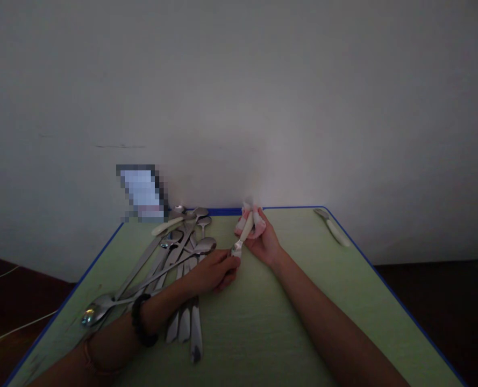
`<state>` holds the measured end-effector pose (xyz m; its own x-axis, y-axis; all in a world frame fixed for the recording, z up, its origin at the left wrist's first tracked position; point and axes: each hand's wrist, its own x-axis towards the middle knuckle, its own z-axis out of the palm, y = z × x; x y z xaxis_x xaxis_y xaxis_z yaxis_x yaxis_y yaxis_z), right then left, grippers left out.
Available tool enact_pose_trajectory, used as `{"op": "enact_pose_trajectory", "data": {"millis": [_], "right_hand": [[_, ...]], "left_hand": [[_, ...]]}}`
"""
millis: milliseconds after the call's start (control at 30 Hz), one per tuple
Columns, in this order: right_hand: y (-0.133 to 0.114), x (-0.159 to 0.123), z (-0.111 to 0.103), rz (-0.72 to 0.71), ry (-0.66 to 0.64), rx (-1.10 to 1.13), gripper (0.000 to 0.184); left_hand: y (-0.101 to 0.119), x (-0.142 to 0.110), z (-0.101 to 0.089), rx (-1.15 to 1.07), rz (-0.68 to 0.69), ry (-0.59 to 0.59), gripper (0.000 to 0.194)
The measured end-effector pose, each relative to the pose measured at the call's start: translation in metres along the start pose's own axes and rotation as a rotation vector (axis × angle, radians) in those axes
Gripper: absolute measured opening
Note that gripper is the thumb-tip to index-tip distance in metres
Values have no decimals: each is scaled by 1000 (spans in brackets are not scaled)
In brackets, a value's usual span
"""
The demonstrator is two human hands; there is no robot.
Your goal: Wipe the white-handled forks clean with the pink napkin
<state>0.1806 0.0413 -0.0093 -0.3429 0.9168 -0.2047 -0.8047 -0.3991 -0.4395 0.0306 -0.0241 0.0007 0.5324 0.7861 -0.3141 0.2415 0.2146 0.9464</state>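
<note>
A piece of cutlery with a cream handle [247, 228] is held between my two hands above the table's middle. My left hand [216, 270] has its fingers closed around the metal end, which hides whether it is a spoon or a fork. My right hand [268, 242] is closed on a pink and white cloth [258, 224], folded about the far end of the handle. Left of my hands lies a loose pile of metal spoons [205, 245], some beneath my left forearm. Several flat metal handles [196, 333] point toward me from under that arm.
A pale green table [255, 333] with a blue edge stands against a grey wall [239, 97]. A blurred-out screen [144, 191] leans at the back left. Another cream-handled utensil [335, 231] lies near the right edge. A second cream handle [167, 226] rests in the pile.
</note>
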Motion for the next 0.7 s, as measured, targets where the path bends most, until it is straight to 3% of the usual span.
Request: {"op": "enact_pose_trajectory", "data": {"millis": [200, 700], "right_hand": [[0, -1, 2, 7, 13, 5, 19], [2, 0, 4, -127, 20, -47, 10]], "left_hand": [[-2, 0, -1, -1, -7, -3, 32], [3, -3, 1, -43, 37, 54, 42]]}}
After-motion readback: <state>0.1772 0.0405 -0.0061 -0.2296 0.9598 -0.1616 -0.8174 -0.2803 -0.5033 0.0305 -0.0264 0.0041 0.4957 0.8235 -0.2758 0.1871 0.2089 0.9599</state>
